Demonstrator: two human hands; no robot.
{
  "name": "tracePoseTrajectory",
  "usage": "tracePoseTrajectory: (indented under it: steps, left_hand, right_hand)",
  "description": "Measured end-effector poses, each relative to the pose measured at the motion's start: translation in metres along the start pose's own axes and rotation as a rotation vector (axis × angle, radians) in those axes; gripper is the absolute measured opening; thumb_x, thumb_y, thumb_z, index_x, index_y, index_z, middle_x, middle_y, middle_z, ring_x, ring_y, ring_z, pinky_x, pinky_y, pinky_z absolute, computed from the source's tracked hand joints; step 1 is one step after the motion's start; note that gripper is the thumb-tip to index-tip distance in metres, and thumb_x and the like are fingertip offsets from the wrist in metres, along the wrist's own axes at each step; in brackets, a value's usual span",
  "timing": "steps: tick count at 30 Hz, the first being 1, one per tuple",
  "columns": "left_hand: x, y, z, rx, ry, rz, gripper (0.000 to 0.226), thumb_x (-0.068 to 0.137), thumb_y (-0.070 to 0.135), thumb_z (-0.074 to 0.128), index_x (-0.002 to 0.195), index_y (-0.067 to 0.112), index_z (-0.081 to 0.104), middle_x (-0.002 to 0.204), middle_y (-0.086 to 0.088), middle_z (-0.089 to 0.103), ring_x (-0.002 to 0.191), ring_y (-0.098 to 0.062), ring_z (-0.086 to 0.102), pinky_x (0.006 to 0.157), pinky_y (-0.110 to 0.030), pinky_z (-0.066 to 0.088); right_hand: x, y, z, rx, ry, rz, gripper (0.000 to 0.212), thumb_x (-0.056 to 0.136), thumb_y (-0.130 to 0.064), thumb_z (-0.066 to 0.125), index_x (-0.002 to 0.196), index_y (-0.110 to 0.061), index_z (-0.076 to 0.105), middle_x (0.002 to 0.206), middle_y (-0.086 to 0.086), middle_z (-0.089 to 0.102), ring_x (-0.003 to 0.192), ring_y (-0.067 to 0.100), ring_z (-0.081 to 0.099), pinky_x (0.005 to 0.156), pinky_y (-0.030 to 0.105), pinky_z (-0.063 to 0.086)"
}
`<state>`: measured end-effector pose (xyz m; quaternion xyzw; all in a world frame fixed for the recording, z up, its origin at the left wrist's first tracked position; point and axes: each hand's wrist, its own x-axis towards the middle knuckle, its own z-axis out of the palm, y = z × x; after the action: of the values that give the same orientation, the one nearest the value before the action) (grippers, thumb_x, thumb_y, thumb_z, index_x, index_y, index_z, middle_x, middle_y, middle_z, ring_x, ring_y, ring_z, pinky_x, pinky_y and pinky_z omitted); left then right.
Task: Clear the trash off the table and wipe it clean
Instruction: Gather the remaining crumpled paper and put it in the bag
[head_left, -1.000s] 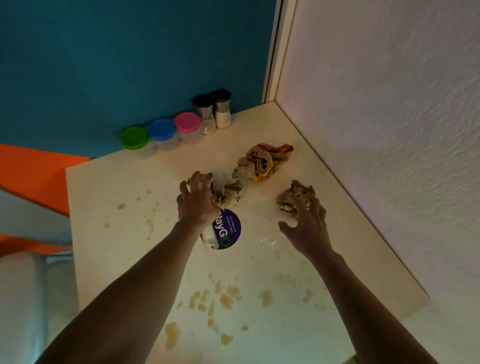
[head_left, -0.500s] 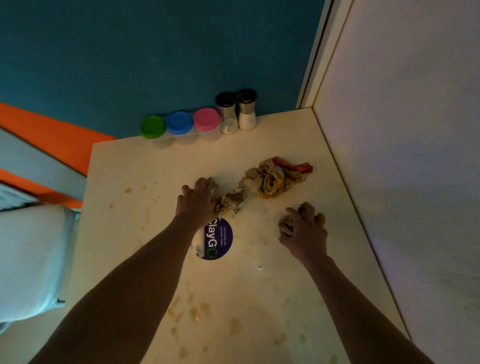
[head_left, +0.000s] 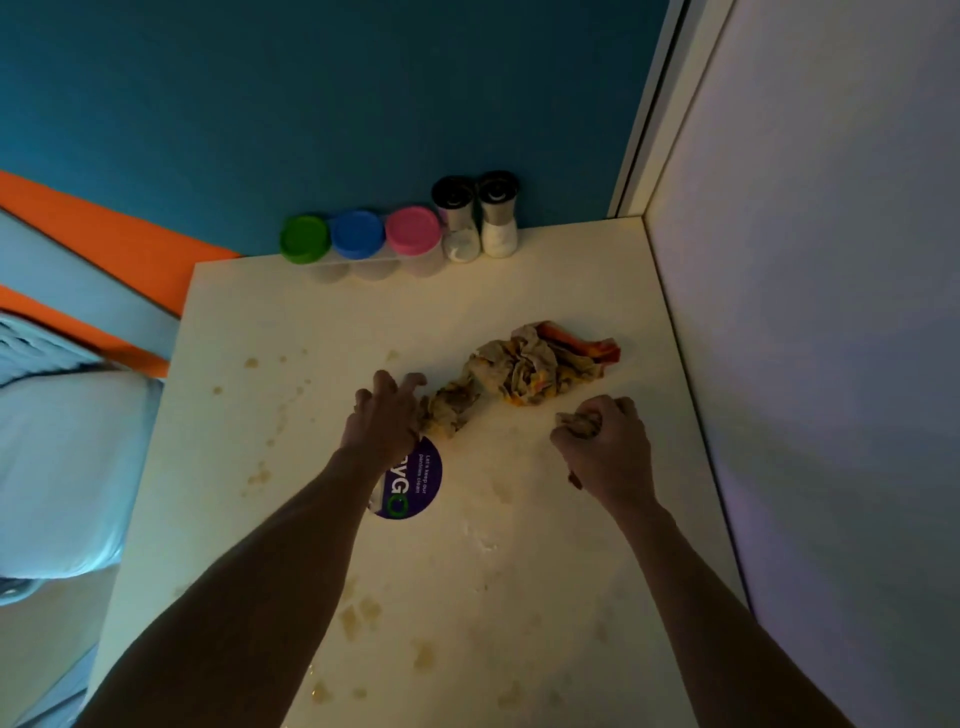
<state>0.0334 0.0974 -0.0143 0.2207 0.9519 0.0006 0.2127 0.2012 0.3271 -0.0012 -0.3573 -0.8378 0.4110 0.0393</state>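
1. Tabletop (head_left: 519, 291): pale surface set into a corner, blue wall behind it, white wall along its right side.
2. Right hand (head_left: 605, 449): fingers curled tight round a small paper wad (head_left: 574, 422); the grip is closed on it, and only a corner of the paper shows between thumb and fingers. The hand sits low over the tabletop, right of centre; contact with the surface cannot be told.
3. Left hand (head_left: 384, 418): palm down, fingers bent, grip narrow. The fingertips lie against the left end of a second crumpled wad (head_left: 448, 413); whether they actually clasp it cannot be told.
4. Large crumpled wrapper (head_left: 540, 366): brown paper with orange and red patches, lying on the tabletop behind and between the two hands, touching the second wad at its left end. Neither hand is on it.
5. Round purple sticker (head_left: 415, 486): flat on the tabletop just beneath the left wrist, partly covered by the forearm.
6. Brownish spill stains (head_left: 363, 616): scattered over the near part of the surface, with further spots toward the left edge.
7. Back edge, against the blue wall: three tubs with a green lid (head_left: 305, 238), a blue lid (head_left: 357, 234) and a pink lid (head_left: 413, 231) in a row, then two shakers (head_left: 475, 218) side by side to their right.
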Motion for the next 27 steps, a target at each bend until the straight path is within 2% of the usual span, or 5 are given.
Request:
tracePoseTrajectory:
  steps: [5,9,13,16,27]
  left_hand:
    - [-0.024,-0.011,0.007,-0.200,0.145,-0.156,0.037,0.086,0.023,0.070,0.119,0.026,0.055,0.128,-0.003,0.049,0.106,-0.029,0.057,0.074,-0.043,0.058]
    - [-0.039,0.001,-0.005,-0.278,0.320,-0.179,0.020,0.089,0.031,0.056,0.107,0.024,0.053,0.107,0.002,0.054,0.086,-0.023,0.061,0.067,-0.040,0.058]
    - [-0.043,0.026,-0.019,-0.316,0.398,-0.136,0.037,0.093,0.051,0.054,0.117,0.024,0.048,0.112,0.002,0.057,0.099,-0.022,0.061,0.073,-0.043,0.056]
    - [-0.035,0.038,-0.021,-0.239,0.282,-0.090,0.066,0.086,0.076,0.048,0.135,0.033,0.037,0.127,0.000,0.052,0.114,-0.023,0.054,0.075,-0.043,0.054]
    - [-0.023,0.062,0.023,-0.014,0.029,-0.038,0.073,0.086,0.068,0.057,0.149,0.044,0.030,0.144,-0.002,0.028,0.122,-0.032,0.039,0.082,-0.042,0.052]
  right_hand:
    - [0.020,-0.047,-0.027,0.230,-0.023,-0.115,0.038,0.072,-0.033,0.075,0.103,-0.029,0.053,0.104,-0.002,0.053,0.094,0.017,0.057,0.074,0.032,0.050]
    - [0.051,-0.089,-0.026,0.074,-0.330,-0.121,0.085,0.081,-0.031,0.076,0.147,-0.042,0.025,0.144,0.001,0.027,0.118,0.019,0.045,0.085,0.029,0.044]
    - [0.083,-0.105,-0.004,-0.220,-0.539,-0.030,0.116,0.080,-0.041,0.078,0.152,-0.048,-0.013,0.164,0.000,-0.017,0.152,0.033,0.008,0.114,0.056,0.033]
    - [0.098,-0.100,0.014,-0.345,-0.599,0.020,0.124,0.080,-0.041,0.078,0.151,-0.044,-0.023,0.162,0.009,-0.024,0.149,0.042,0.015,0.113,0.057,0.035]
    - [0.109,-0.071,0.044,-0.597,-0.463,-0.045,0.107,0.075,-0.048,0.078,0.154,-0.036,0.008,0.157,0.018,0.005,0.126,0.044,0.047,0.094,0.048,0.048]
